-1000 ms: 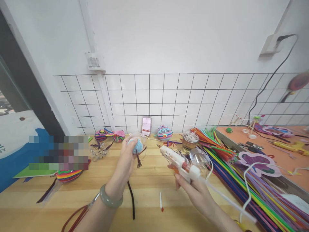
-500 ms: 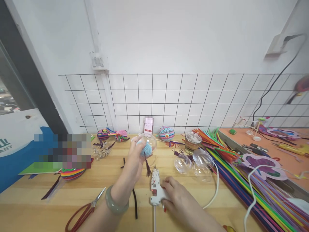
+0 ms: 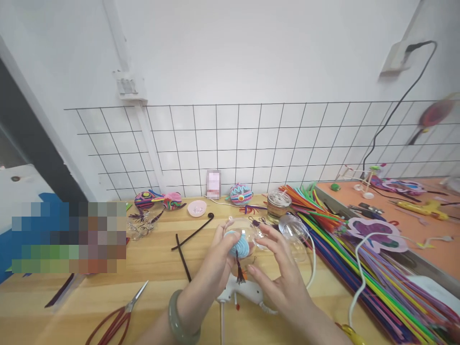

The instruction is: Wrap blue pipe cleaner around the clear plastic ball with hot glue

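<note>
My left hand (image 3: 219, 251) holds a clear plastic ball (image 3: 249, 225) above the middle of the table. A light blue coiled cord piece (image 3: 240, 245) covers part of the ball, under my left thumb, and a dark tassel (image 3: 240, 275) hangs from it. Just right of the ball, my right hand (image 3: 287, 278) is open with fingers curved and apart; whether a fingertip touches the ball, I cannot tell. Below both hands a white hot glue gun (image 3: 249, 290) lies on the table, partly hidden by the left hand and the tassel.
Scissors (image 3: 124, 311) lie at front left. Black strips (image 3: 183, 258) lie left of my hands. Clear half-shells (image 3: 296, 230) and a glass jar (image 3: 279, 206) stand to the right, near bundled colourful strips (image 3: 345, 268) and a white cable (image 3: 312, 258). A phone (image 3: 213, 184) leans at the back.
My right hand has let go of the glue gun and come up beside the ball. My left hand has brought the ball nearer and to the right. The view has shifted slightly.
</note>
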A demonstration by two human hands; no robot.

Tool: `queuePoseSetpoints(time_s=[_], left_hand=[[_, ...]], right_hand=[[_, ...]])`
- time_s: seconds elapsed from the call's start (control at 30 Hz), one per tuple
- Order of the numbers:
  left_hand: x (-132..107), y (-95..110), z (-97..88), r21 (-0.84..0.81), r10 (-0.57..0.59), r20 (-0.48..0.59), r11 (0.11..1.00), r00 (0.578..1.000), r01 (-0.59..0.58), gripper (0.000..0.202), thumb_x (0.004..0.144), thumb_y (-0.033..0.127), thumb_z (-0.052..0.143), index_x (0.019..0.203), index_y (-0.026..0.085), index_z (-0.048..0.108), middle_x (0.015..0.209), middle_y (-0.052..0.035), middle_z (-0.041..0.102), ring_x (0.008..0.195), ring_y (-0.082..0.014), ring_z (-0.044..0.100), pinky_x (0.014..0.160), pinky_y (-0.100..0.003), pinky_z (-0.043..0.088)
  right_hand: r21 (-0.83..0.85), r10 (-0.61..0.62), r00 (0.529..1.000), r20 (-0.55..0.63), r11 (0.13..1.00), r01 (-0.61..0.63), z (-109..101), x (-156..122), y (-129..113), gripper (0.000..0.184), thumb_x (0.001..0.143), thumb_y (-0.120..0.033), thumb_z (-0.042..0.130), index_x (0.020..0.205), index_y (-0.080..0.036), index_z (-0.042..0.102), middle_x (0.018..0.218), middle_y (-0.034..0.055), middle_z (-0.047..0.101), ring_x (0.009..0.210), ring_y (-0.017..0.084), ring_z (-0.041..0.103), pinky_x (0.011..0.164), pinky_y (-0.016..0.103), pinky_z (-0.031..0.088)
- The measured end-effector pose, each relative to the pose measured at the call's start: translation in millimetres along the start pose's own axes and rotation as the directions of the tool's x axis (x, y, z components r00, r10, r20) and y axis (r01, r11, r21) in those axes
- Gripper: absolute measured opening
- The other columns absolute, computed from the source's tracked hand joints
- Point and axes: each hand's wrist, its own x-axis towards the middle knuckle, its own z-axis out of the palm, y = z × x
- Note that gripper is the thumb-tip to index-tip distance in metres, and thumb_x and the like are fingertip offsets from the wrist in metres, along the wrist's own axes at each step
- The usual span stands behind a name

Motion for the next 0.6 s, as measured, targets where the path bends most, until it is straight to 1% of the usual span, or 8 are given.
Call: queuePoseSetpoints(time_s=[0.13, 0.23, 0.33, 0.43, 0.6], left_hand=[[-0.4, -6.7, -1.2, -0.034, -0.061, 0.036, 0.997, 0.997, 0.062, 0.055, 0.077, 0.023, 0.069, 0.125, 0.023, 0.043, 0.103, -0.0054, 0.064, 0.089, -0.0192, 0.066, 0.083, -0.034, 0.048], [-1.0, -6.8, -0.2, -0.030, -0.073, 0.037, 0.997, 0.997, 0.074, 0.058, 0.074, 0.023, 0.072, 0.124, 0.023, 0.043, 0.103, -0.0058, 0.062, 0.086, -0.0201, 0.066, 0.077, -0.033, 0.048], [-1.5, -5.9, 1.5, -0.006, -0.080, 0.028, 0.997, 0.996, 0.080, 0.060, 0.071, 0.023, 0.074, 0.122, 0.023, 0.044, 0.102, -0.0059, 0.062, 0.084, -0.0203, 0.065, 0.071, -0.031, 0.047], [-1.6, -6.5, 2.4, 0.007, -0.073, 0.022, 0.997, 0.997, 0.073, 0.053, 0.073, 0.023, 0.072, 0.119, 0.024, 0.046, 0.102, -0.0056, 0.062, 0.086, -0.0186, 0.064, 0.068, -0.029, 0.046], [-1.1, -9.4, 1.8, -0.001, -0.046, 0.057, 0.999, 0.997, 0.046, 0.043, 0.078, 0.021, 0.067, 0.117, 0.024, 0.048, 0.104, -0.0053, 0.063, 0.091, -0.0167, 0.062, 0.068, -0.026, 0.046]], right_hand=[[0.012, 0.024, 1.000, 0.003, 1.000, -0.024, -1.1, 2.0, 0.6, 0.038, 0.087, -0.027, 0.062, 0.122, -0.027, 0.047, 0.139, 0.0114, 0.043, 0.131, 0.028, 0.042, 0.104, 0.047, 0.041], [0.002, 0.053, 0.999, -0.003, 0.999, -0.053, -2.7, 3.8, 1.2, 0.034, 0.085, -0.027, 0.063, 0.117, -0.027, 0.052, 0.133, 0.0109, 0.048, 0.126, 0.028, 0.047, 0.101, 0.046, 0.043], [-0.002, 0.062, 0.998, -0.002, 0.998, -0.062, -3.8, 4.9, 0.3, 0.031, 0.084, -0.027, 0.064, 0.114, -0.027, 0.054, 0.129, 0.0106, 0.049, 0.124, 0.029, 0.048, 0.100, 0.047, 0.044], [0.012, 0.069, 0.998, 0.003, 0.998, -0.069, -3.7, 4.8, -0.6, 0.028, 0.085, -0.025, 0.063, 0.111, -0.028, 0.055, 0.130, 0.0102, 0.048, 0.125, 0.028, 0.047, 0.100, 0.046, 0.043], [0.043, 0.076, 0.997, 0.021, 0.996, -0.077, -2.5, 3.5, 0.7, 0.027, 0.087, -0.023, 0.061, 0.112, -0.028, 0.054, 0.132, 0.0096, 0.045, 0.128, 0.027, 0.044, 0.102, 0.046, 0.041]])
